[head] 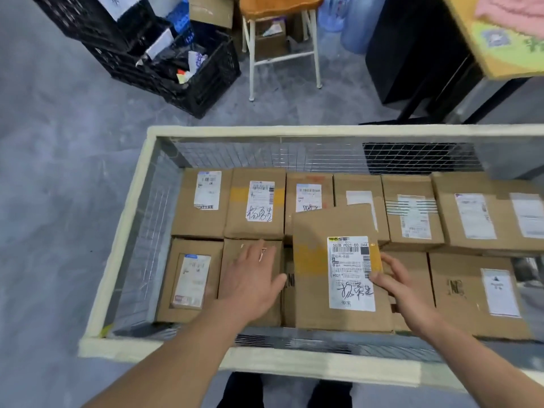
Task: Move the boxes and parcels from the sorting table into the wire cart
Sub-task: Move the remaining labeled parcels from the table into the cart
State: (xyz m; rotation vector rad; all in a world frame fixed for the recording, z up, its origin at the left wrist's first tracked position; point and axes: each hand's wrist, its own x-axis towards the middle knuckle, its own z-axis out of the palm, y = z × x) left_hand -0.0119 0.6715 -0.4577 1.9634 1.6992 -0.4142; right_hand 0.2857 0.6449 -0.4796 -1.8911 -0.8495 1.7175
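The wire cart [123,343] with a pale padded rim fills the lower view, packed with several brown labelled boxes in two rows. One larger box [312,278] with a white label and yellow tape lies on top of the near row, slightly tilted. My right hand [394,278] touches its right edge, thumb on the label, fingers down its side. My left hand [253,275] rests flat with fingers apart on a neighbouring plain box [235,251], thumb close to the larger box's left edge.
Black plastic crates [188,69] with bags stand on the grey floor at the far left. A white-legged stool [282,39] and cardboard boxes lie beyond the cart. A dark cabinet [412,54] and a table edge [500,63] are at the far right.
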